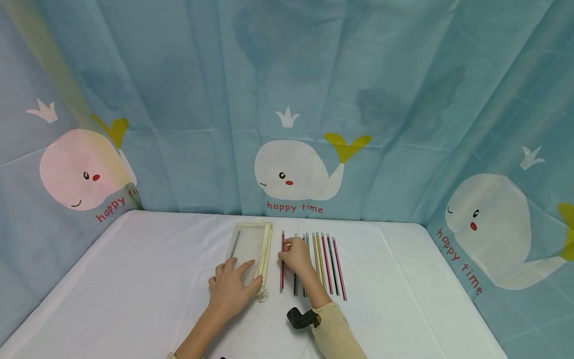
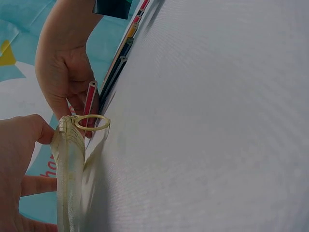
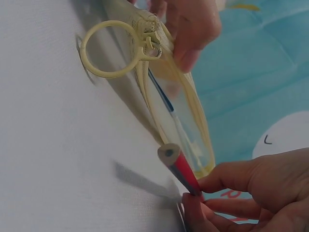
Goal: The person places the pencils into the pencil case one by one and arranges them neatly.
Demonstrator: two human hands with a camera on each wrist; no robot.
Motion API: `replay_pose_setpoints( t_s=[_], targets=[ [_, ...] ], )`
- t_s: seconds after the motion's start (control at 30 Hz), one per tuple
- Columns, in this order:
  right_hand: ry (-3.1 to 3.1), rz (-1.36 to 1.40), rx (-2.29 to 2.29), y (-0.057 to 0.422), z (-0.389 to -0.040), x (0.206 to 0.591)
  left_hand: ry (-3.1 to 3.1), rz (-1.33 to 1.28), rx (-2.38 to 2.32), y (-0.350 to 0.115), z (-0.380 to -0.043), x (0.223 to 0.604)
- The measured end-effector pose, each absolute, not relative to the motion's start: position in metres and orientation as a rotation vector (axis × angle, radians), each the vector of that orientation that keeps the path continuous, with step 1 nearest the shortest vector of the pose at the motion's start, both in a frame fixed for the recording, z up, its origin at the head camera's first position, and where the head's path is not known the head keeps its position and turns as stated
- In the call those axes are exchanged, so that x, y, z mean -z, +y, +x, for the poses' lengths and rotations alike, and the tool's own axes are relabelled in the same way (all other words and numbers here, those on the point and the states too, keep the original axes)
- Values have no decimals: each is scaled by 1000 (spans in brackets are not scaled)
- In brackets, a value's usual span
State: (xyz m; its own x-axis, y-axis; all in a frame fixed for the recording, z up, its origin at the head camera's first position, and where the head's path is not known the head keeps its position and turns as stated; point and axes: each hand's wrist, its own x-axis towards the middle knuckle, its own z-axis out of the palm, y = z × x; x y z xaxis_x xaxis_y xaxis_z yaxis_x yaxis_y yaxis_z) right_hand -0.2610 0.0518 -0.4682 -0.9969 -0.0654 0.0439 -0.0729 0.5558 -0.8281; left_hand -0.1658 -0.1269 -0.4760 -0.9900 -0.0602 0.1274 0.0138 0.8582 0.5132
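Note:
A clear pencil case with cream edging (image 1: 267,234) lies flat on the white table. My left hand (image 1: 233,288) spans its near half, fingers spread on top, thumb at the zipper side. In the right wrist view the mouth of the case (image 3: 206,137) gapes, and a blue-and-white pencil (image 3: 162,92) shows inside. To the right of the case, my right hand (image 1: 297,255) pinches a red pencil (image 3: 182,169) between thumb and fingers. In the right wrist view that pencil's near end is raised off the cloth. A cream zipper ring (image 3: 110,72) hangs at the case's near corner.
Several pencils (image 1: 329,267) in red, black, yellow and blue lie in a row right of the red one, partly hidden by my right forearm. A black device (image 1: 300,318) sits at my right wrist. A blue whale-print curtain (image 1: 197,124) stands behind the table (image 1: 130,279).

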Motion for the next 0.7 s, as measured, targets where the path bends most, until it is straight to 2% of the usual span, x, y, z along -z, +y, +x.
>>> replay_pose_setpoints(
  t_s=[0.7],
  targets=[
    [-2657, 128, -1670, 54, -261, 461, -2886, 23, 791, -127, -166, 478]
  ],
)
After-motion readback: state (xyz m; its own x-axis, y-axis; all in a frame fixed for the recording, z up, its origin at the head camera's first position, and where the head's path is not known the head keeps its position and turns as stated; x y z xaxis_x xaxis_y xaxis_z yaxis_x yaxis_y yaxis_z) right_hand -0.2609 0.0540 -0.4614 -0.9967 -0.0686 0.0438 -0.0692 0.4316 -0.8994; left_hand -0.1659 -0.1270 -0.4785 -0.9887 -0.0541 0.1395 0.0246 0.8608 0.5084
